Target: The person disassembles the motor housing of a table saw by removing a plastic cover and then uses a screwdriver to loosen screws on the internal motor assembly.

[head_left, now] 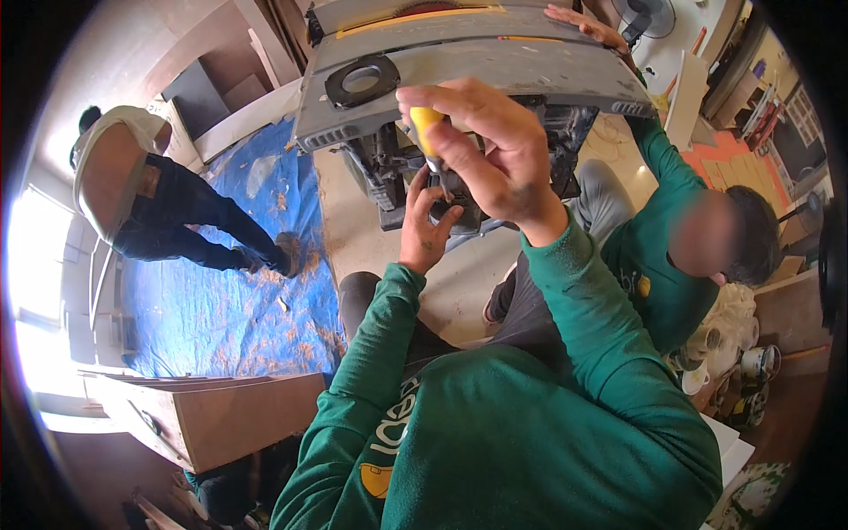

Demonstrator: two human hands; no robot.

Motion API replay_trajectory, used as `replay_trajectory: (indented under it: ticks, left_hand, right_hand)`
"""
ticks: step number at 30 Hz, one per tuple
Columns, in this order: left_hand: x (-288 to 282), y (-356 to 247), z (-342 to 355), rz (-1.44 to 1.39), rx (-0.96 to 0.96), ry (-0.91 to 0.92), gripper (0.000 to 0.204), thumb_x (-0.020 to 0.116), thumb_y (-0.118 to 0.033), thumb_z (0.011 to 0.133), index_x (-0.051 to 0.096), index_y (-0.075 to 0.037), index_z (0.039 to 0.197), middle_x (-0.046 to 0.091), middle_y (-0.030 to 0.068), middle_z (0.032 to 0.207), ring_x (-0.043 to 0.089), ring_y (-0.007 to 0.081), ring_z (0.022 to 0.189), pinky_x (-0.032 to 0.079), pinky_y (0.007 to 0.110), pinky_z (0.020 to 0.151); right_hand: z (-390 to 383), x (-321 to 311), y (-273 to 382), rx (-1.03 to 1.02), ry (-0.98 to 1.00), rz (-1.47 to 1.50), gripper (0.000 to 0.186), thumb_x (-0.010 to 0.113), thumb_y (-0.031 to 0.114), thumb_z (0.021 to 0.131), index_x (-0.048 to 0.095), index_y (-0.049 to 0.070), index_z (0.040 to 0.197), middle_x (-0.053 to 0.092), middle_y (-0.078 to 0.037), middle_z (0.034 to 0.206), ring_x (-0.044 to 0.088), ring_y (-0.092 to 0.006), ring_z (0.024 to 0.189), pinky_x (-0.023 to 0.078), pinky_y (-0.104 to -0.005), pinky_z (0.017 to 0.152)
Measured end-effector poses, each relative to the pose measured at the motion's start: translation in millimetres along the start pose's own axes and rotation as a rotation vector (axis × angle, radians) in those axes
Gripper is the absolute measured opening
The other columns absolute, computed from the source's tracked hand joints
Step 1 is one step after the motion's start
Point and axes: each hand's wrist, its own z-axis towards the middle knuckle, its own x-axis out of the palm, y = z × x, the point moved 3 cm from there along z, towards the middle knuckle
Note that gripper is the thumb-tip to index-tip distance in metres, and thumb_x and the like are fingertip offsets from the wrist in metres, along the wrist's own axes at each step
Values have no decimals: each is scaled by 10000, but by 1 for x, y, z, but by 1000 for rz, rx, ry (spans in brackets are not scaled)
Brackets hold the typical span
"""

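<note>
My right hand is closed round the yellow handle of a screwdriver, its metal shank angled down. Below it, my left hand pinches a small black part near the shank's lower end, under the front edge of a table saw. The tip is hidden among the fingers and dark parts. A black plate with a round hole lies on the saw's grey top, left of my right hand. Dark mechanisms show beneath the top.
A co-worker in green crouches at my right, one hand on the saw top. Another person stands at left on a blue tarp strewn with shavings. A pencil lies on the saw; a wooden box is lower left.
</note>
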Motion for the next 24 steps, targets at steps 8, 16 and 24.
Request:
replay_trajectory:
  ticks: [8,16,24]
  left_hand:
    - [-2,2,-2,34,13,-10,279,803,-97,916,639,-49,1137,399,269,1625,425,478,1489,399,501,1199]
    - [2,-6,0,94,37,-69,267,813,-103,900,647,-38,1099,463,275,1592,463,487,1462,407,511,1193]
    - [-1,-25,-3,231,46,-175,252,871,-126,837,705,-24,997,593,222,1399,579,412,1294,468,480,1104]
  right_hand:
    - [2,-2,5,-74,-51,-151,263,636,71,1002,766,39,1227,734,-119,1042,704,-243,853,567,-353,755]
    - [-4,-10,1,49,-8,-276,546,785,71,897,606,154,1407,722,-157,1049,702,-334,861,574,-407,762]
    - [-7,-22,9,143,18,-177,521,772,82,917,616,128,1412,645,-140,1215,663,-305,1008,565,-383,846]
